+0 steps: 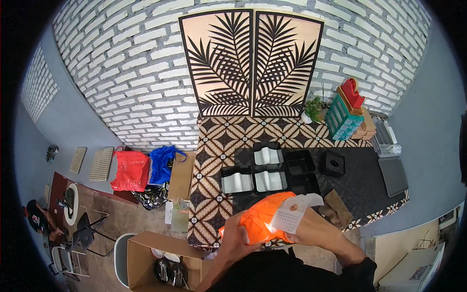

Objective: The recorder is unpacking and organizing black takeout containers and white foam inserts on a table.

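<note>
Just above the table's near edge, I hold a bright orange, soft-looking bag (pixel 262 219) between both hands. My left hand (pixel 235 239) grips its lower left side with bent fingers. My right hand (pixel 309 229) is on its right side, its fingers mostly hidden by a white dotted sheet (pixel 291 214) that lies against the orange material. A small brownish patch shows in that sheet; I cannot make out what it is. Beyond the bag stand black trays, several in all, three of them with white liners (pixel 270 181); one black tray (pixel 300 162) has no liner.
A black box (pixel 332 163) and a brown pouch (pixel 336 207) lie to the right on the patterned tablecloth (pixel 209 199). Teal drawers (pixel 343 117) stand at the back right. An open cardboard box (pixel 141 260) sits below left. Far left, another person (pixel 41 219) is near a round table.
</note>
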`<control>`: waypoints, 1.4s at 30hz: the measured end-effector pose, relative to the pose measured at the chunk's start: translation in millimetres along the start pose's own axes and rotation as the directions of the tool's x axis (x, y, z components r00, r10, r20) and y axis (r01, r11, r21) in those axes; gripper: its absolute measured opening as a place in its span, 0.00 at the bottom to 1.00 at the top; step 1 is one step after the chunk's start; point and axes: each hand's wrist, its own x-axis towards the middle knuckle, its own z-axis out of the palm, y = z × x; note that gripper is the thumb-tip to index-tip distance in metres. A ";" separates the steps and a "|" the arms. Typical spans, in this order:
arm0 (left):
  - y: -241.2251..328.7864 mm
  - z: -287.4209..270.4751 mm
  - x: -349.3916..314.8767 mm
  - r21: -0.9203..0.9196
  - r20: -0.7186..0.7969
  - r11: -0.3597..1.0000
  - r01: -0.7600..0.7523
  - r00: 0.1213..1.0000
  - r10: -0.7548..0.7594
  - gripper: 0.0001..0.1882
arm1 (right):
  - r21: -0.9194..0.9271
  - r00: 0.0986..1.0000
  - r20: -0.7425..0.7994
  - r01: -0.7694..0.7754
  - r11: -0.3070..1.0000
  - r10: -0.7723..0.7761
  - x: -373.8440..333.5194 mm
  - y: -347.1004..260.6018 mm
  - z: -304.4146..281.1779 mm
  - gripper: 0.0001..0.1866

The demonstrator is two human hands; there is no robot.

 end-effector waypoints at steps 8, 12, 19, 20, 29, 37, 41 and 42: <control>20.5 -16.6 18.6 0.025 0.099 0.999 0.034 0.994 -0.036 0.51 | 0.117 0.989 0.149 -0.001 0.993 -0.016 29.5 12.9 -3.5 0.13; 10.9 -16.6 13.5 0.018 0.097 0.999 0.039 0.994 -0.041 0.49 | 0.123 0.930 0.367 -0.034 0.992 -0.013 32.4 15.6 -6.0 0.13; 60.5 -25.5 30.4 0.130 -0.144 0.971 -0.200 0.965 0.218 0.38 | 0.098 0.962 0.246 0.097 0.991 -0.118 49.6 3.7 3.9 0.11; 71.7 -26.3 35.6 0.285 -0.082 0.956 -0.073 0.992 0.101 0.36 | 0.075 0.963 0.237 0.117 0.990 -0.132 51.2 4.9 6.0 0.11; 56.5 -35.6 43.7 0.216 -0.248 0.951 -0.223 0.929 0.274 0.13 | 0.000 0.937 0.336 0.096 0.995 -0.091 56.7 -2.8 18.0 0.18; 53.0 -37.9 50.1 -0.191 -0.334 0.981 -0.024 0.942 -0.042 0.02 | -0.113 0.918 0.393 0.092 0.989 -0.040 58.3 -13.0 22.1 0.30; 50.6 -46.8 44.8 -0.311 -0.335 0.948 -0.059 0.941 -0.051 0.02 | 0.212 0.949 0.278 0.087 0.974 -0.145 50.4 -4.6 15.0 0.29; 50.4 -48.8 42.9 -0.309 -0.342 0.949 -0.058 0.938 -0.054 0.02 | 0.385 0.970 0.202 0.049 0.922 -0.136 49.8 -4.7 13.0 0.28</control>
